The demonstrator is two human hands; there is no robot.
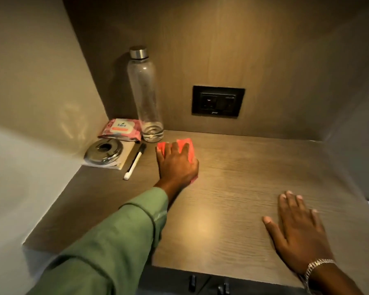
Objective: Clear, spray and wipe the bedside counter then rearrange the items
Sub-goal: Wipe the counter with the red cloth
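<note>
My left hand [176,161] presses flat on a red cloth [189,149] on the wooden bedside counter [232,173], near the back left. My right hand [296,228] rests palm down, fingers spread, on the counter's front right and holds nothing. In the back left corner stand a clear bottle [145,99] with a metal cap, a pink wipes pack [121,128], a round metal lid [103,153] on a small notepad [126,158], and a black and white marker [135,161] just left of the cloth.
A black wall socket [218,102] sits on the back panel above the counter. Walls close in the counter on the left, back and right. A white surface [6,188] lies to the left, and dark drawer handles [192,283] show below the front edge.
</note>
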